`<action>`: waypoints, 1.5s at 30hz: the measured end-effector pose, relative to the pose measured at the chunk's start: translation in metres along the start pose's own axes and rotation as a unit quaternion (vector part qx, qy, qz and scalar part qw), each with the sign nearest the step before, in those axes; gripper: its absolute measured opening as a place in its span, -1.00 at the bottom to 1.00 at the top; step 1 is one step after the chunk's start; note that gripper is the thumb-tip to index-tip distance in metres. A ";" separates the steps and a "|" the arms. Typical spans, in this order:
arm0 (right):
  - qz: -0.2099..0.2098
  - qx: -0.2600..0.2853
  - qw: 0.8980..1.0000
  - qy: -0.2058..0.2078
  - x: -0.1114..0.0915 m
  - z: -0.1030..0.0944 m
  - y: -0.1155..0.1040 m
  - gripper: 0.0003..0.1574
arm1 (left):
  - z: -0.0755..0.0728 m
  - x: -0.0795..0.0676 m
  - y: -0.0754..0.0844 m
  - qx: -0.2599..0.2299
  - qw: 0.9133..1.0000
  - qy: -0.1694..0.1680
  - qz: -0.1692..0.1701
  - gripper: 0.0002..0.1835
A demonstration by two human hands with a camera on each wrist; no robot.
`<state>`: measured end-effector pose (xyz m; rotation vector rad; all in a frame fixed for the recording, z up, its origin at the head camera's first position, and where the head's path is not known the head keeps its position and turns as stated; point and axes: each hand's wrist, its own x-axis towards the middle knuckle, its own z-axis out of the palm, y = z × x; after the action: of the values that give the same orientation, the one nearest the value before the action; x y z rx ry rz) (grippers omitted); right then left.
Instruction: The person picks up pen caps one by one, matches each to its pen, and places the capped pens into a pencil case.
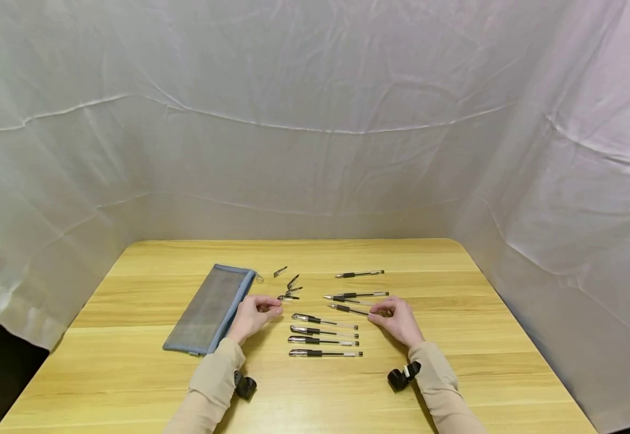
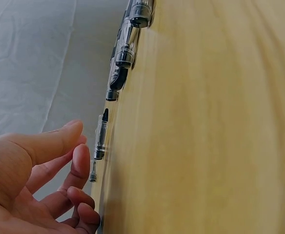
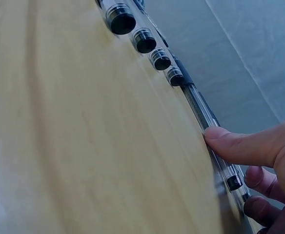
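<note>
My right hand (image 1: 396, 319) pinches the rear end of an uncapped gel pen (image 3: 201, 109) between thumb and fingers; its tip points left, low over the table. My left hand (image 1: 255, 314) holds nothing, thumb and forefinger curved with a gap between them. Its fingertips are right beside the nearest clear-and-black pen cap (image 1: 289, 298); more loose caps (image 1: 293, 281) lie behind that one. Between the hands, several capped gel pens (image 1: 325, 354) lie in a row, caps to the left. Beyond the right hand rest other uncapped pens (image 1: 359, 274).
A blue-edged mesh zip pouch (image 1: 201, 310) lies flat left of the caps, partly behind the left hand. The wooden table (image 1: 456, 386) is bordered by grey-white sheeting (image 1: 315, 169) at the back and sides. Each wrist wears a small black camera (image 1: 245, 386).
</note>
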<state>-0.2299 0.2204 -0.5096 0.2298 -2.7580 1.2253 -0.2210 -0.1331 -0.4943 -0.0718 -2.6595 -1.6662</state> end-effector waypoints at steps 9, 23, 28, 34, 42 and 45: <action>-0.007 0.012 1.000 0.012 0.001 0.002 -0.002 -0.93 | 0.000 -0.001 -0.002 -0.016 1.000 0.000 -0.002 -0.86; 0.002 0.110 0.994 0.019 0.002 0.005 -0.004 -0.82 | -0.001 0.002 -0.004 -0.033 0.998 0.049 -0.001 -0.81; 0.016 0.129 0.991 0.032 0.003 0.007 -0.007 -0.78 | 0.002 0.006 -0.003 -0.034 0.998 0.060 -0.009 -0.77; 0.032 0.155 0.986 0.051 0.007 0.011 -0.011 -0.76 | 0.005 0.012 -0.003 -0.021 0.997 0.069 -0.020 -0.77; 0.049 0.212 0.974 0.059 0.013 0.015 -0.018 -0.69 | 0.008 0.017 0.000 0.000 0.998 0.066 -0.025 -0.77; 0.053 0.215 0.973 0.063 0.011 0.011 -0.029 -0.70 | 0.009 0.018 0.002 0.013 0.998 0.064 -0.027 -0.76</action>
<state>-0.2363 0.1923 -0.4940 0.0372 -2.3955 1.7910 -0.2386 -0.1237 -0.4964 0.1032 -2.6108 -1.5914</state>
